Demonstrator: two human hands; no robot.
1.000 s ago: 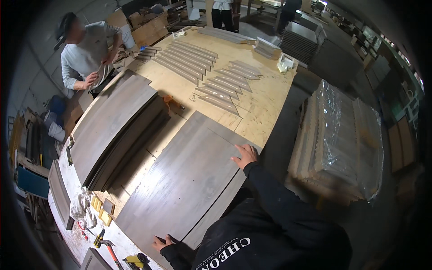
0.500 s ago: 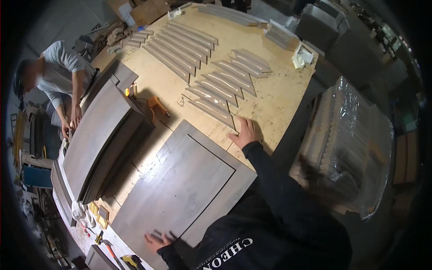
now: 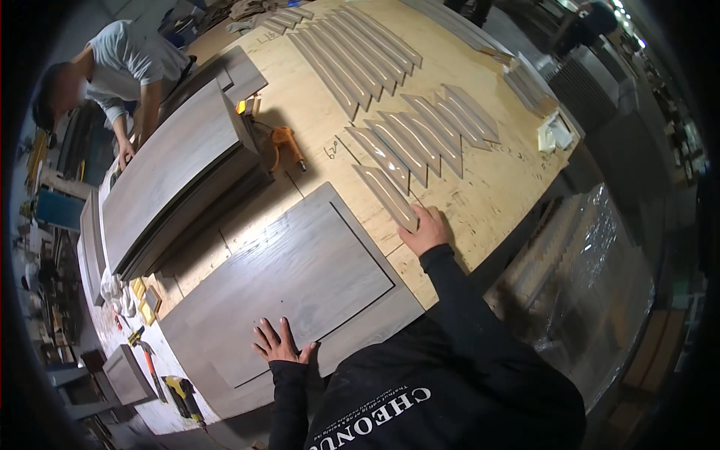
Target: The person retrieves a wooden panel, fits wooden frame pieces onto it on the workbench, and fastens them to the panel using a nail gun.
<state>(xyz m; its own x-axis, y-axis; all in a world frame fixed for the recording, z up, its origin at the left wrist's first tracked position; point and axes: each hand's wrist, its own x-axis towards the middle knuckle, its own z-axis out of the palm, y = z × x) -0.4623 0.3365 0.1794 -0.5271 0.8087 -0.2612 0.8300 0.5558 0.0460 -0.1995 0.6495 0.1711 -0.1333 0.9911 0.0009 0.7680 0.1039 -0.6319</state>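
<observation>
A large grey-brown wooden cabinet door panel (image 3: 247,300) with a dark groove lies flat before me. My left hand (image 3: 276,343) rests on its lower part, fingers spread and pressed flat. My right hand (image 3: 427,231) has thumb and fingers closed round the near end of a slanted-end wood strip (image 3: 384,196). A pale line of glue runs along that strip, which stands slightly apart from its row. Beyond it lie several similar glue-lined strips (image 3: 442,127), with a longer group of strips (image 3: 356,56) farther back.
A stack of curved grey panels (image 3: 180,172) stands at left, beside an orange tool (image 3: 285,148). A hammer (image 3: 150,364) and a yellow-black tool (image 3: 182,397) lie at the near left. Across the table a co-worker (image 3: 124,71) leans over. Plastic-wrapped pieces (image 3: 577,292) stand at right.
My right hand has closed on the nearest strip, which now sits apart from the others. My left hand has moved up and right over the panel and spread flat. The view has shifted.
</observation>
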